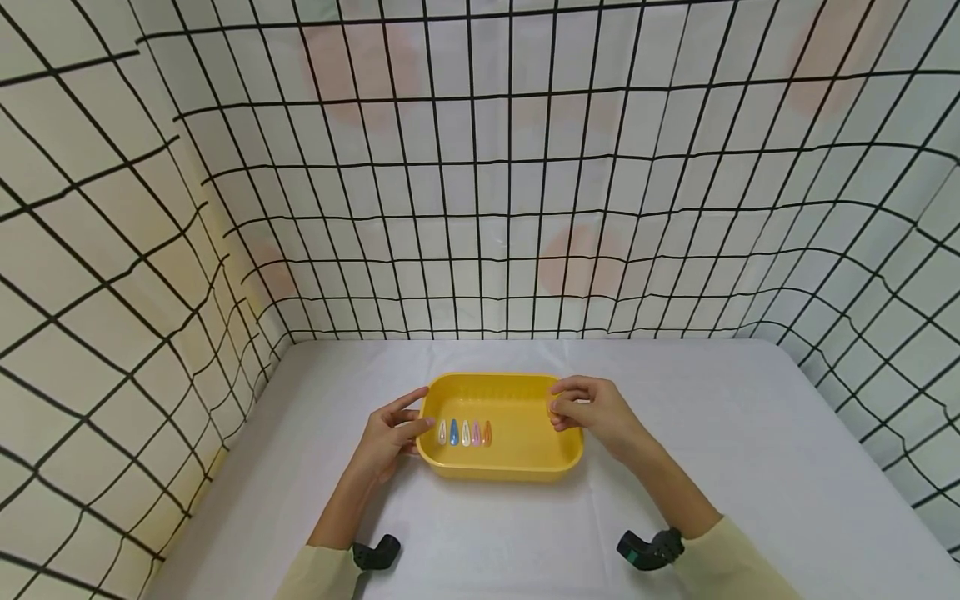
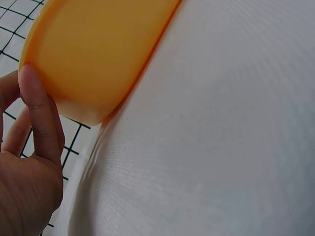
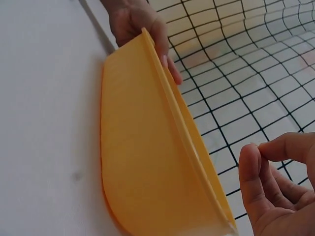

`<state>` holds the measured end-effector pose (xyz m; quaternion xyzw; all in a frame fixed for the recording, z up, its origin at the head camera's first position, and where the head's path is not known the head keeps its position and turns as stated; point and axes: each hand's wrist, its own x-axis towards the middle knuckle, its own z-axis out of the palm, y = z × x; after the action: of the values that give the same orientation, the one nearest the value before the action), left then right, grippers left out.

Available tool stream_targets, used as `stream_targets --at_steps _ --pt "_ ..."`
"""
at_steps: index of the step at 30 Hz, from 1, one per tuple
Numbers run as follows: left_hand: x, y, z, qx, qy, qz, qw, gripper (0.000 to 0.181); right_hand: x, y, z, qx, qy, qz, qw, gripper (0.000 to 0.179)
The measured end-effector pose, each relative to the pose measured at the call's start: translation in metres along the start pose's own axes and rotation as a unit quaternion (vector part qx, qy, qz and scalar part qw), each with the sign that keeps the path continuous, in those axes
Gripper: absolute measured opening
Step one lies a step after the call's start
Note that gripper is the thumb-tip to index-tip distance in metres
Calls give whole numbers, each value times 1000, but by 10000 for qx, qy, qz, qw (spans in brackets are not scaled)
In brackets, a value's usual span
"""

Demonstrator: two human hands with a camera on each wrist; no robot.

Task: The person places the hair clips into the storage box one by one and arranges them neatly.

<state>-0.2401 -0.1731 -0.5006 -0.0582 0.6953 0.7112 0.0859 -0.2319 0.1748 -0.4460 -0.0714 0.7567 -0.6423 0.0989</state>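
A yellow plastic tray (image 1: 525,454) sits on the white-covered table. In its left half several snap hair clips stand in a row: a pale one (image 1: 442,432), a blue one (image 1: 454,432), a whitish one (image 1: 466,433), a pink one (image 1: 476,433) and an orange one (image 1: 487,433). My left hand (image 1: 390,435) grips the tray's left rim, thumb over the edge. Above the tray's right end is my right hand (image 1: 596,412), thumb and index fingertip pinched together. A tiny pale tip (image 3: 254,144) shows between them in the right wrist view; the fingers hide the rest.
Black grid netting (image 1: 487,212) over white cloth rises behind the table and along both sides. White cloth (image 1: 480,533) covers the tabletop around the tray. A dark camera mount (image 1: 651,550) is strapped at the right wrist, another (image 1: 377,553) at the left.
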Motion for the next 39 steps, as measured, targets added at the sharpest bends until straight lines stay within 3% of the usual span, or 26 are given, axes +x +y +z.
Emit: stream_targets --at_steps 11,20,27,39 --pt "0 0 -1 -5 -66 13 10000 60 16 -2 27 -59 -109 -12 9999 38" --pt "1 -2 -3 8 -87 24 10000 60 32 -4 53 -145 19 441 9989 30" --pt "1 -1 -2 -9 -127 40 9999 61 41 1 66 -749 217 867 9932 21" --pt "1 -3 -3 -63 -132 76 9999 60 45 12 74 -1354 -55 1221 9832 14"
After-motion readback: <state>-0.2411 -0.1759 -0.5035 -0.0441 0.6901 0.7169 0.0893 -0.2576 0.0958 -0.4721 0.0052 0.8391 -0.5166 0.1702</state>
